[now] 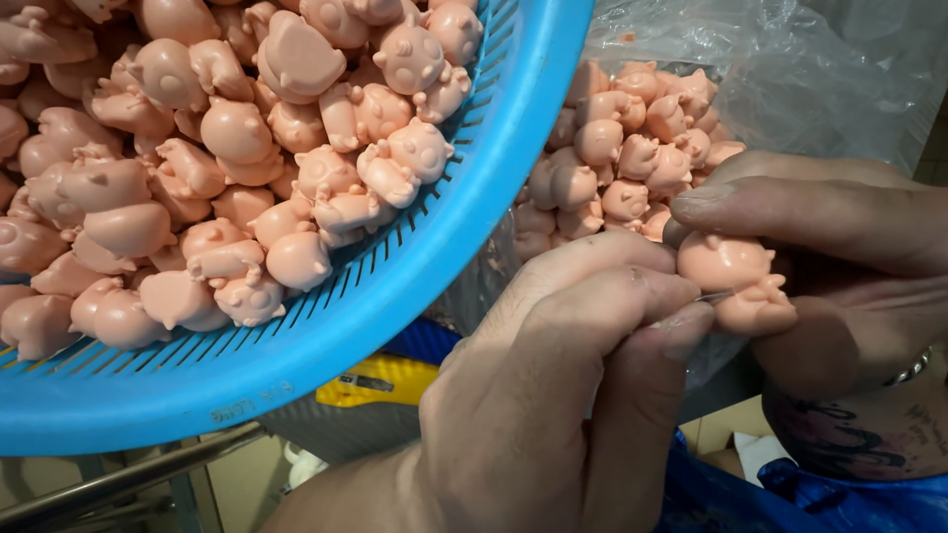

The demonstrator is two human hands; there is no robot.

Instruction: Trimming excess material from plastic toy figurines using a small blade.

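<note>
My right hand (839,222) grips a small pink animal figurine (731,265) between thumb and forefinger at the right of the view. My left hand (553,395) is curled at lower centre and pinches a thin metal blade (713,294). The blade's tip touches the figurine's side. Both hands meet just below a clear bag of similar figurines.
A blue slotted plastic basket (474,227), tilted at the upper left, is piled with several pink figurines (247,148). A clear plastic bag (780,59) behind my hands holds more pink figurines (632,158). Below are a yellow object (385,385), blue cloth (790,503) and a metal bar (128,479).
</note>
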